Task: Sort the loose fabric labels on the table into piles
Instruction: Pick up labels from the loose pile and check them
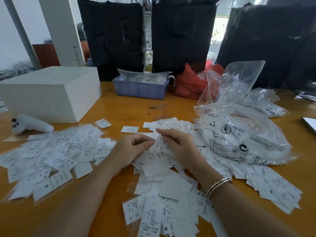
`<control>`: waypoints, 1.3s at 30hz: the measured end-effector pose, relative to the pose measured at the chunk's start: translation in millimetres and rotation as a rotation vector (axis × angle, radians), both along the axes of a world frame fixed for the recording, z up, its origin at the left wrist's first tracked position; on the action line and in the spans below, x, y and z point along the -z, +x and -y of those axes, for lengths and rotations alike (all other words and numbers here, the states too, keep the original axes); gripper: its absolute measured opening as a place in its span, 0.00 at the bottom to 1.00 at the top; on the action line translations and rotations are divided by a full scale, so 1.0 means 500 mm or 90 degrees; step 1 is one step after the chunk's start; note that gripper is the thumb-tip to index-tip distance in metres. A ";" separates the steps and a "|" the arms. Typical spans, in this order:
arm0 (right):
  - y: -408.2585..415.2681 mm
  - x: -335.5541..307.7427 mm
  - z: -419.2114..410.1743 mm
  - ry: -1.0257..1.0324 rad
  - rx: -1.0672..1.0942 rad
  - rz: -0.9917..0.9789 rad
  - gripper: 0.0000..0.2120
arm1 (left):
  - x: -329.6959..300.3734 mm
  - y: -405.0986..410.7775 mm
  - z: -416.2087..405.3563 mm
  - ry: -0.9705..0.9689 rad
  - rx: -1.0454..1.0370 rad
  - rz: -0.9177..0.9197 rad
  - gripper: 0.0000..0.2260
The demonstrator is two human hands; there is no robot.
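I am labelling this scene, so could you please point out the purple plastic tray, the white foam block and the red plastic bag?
purple plastic tray (pixel 140 90): head view, front wall.
white foam block (pixel 49 100): head view, front face.
red plastic bag (pixel 188 82): head view, front side.

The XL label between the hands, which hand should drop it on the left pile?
Probably left. The left hand sits beside the left pile; the right hand, pinching the label, would have to cross over.

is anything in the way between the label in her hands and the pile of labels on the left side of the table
Nothing visible. The white printed fabric label is pinched by both the left hand and right hand, and the spread of white labels lies right beside the left hand.
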State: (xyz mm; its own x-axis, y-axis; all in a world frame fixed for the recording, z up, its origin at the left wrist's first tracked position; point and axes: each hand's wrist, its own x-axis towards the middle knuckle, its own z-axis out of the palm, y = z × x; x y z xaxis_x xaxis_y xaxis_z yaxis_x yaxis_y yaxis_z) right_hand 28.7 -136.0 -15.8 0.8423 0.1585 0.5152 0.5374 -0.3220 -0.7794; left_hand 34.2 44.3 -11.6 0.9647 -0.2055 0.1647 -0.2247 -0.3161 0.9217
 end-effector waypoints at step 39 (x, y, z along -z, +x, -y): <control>0.005 0.013 -0.010 -0.149 0.100 0.014 0.08 | 0.013 0.001 0.013 0.048 -0.090 0.192 0.02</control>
